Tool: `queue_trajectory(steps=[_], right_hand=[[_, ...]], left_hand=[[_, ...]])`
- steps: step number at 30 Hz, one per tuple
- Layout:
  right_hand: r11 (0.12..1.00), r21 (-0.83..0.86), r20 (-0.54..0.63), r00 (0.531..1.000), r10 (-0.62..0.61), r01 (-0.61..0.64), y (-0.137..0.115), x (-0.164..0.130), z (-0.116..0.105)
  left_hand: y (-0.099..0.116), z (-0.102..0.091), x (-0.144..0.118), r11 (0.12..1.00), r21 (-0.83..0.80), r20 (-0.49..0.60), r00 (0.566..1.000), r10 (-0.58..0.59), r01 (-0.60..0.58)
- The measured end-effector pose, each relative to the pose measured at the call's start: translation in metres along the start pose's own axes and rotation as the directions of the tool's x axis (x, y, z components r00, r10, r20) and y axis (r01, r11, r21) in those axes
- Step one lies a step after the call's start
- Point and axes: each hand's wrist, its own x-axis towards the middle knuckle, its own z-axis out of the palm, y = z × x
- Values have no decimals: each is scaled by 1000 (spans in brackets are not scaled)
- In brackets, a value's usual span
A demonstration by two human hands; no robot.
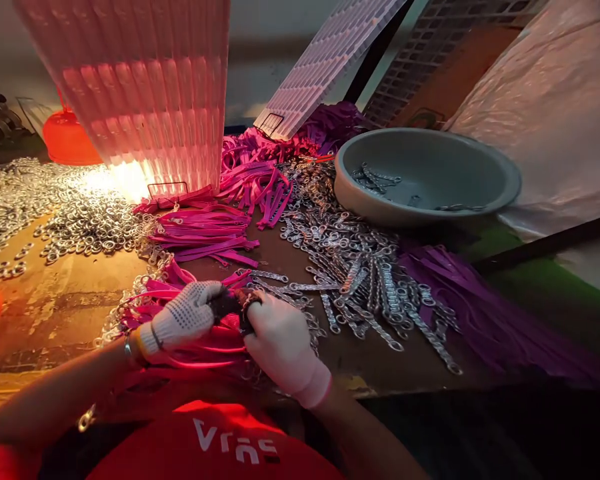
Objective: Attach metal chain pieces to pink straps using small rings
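My left hand [185, 319] wears a white knit glove with dotted grip and dark fingertips. My right hand [283, 340], in a plain white glove with dark fingertips, meets it at front centre. The fingers of both are pinched together, and whatever lies between them is too small and dark to make out. Beneath and around the hands lie pink-magenta straps [205, 348], some with metal rings at their ends. Just right of my right hand spreads a heap of silvery braided metal strips [350, 267] with ring-shaped ends.
A pale round basin [430, 213] holding a few metal strips stands at back right. Purple straps [470, 300] lie below it. Ribbed plastic panels [145, 100] lean behind more magenta straps [205, 233]. Metal rings [95, 223] are piled left, by a glowing orange-red lamp [73, 137].
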Motion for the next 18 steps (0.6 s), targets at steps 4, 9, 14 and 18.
queue_trajectory(steps=[4, 9, 14, 18], right_hand=[[999, -30, 22, 999, -29, 29, -7, -16, 14], [998, 64, 187, 982, -3, -9, -14, -22, 14], [996, 79, 438, 899, 9, -49, -17, -13, -7], [1000, 0, 486, 874, 15, -18, -20, -8, -9]], left_hand=[[-26, 16, -16, 973, 183, 22, 990, 141, -142], [-56, 26, -29, 990, 61, 51, 991, 125, -128], [-53, 25, -37, 993, 1, -43, 992, 115, -115], [-56, 29, -39, 983, 112, -30, 989, 148, -143]])
